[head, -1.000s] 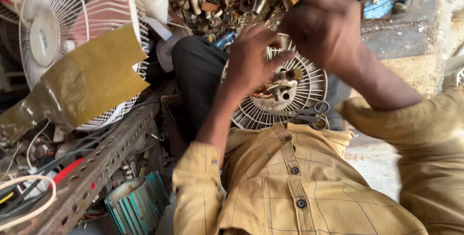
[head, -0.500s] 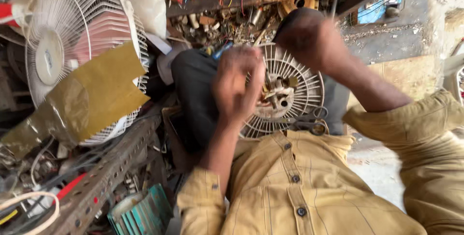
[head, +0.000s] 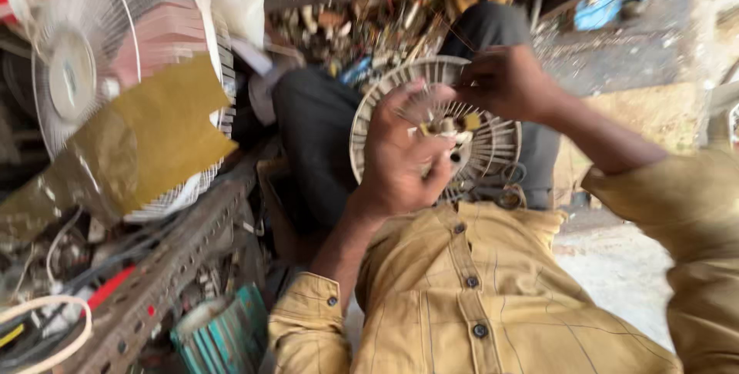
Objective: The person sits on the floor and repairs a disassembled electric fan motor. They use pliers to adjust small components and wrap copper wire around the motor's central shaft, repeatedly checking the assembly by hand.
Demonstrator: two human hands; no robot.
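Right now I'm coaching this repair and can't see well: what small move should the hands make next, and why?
Probably steady the round white slotted fan part with the left hand, which grips its hub, so the right hand, pinching at the upper rim, can work cleanly. The part rests only on the lap and the picture is blurred.

The left hand [head: 400, 158] covers the round white fan grille's [head: 493, 147] near side and hub. Shelf clutter [head: 346, 5] blurs beyond telling.
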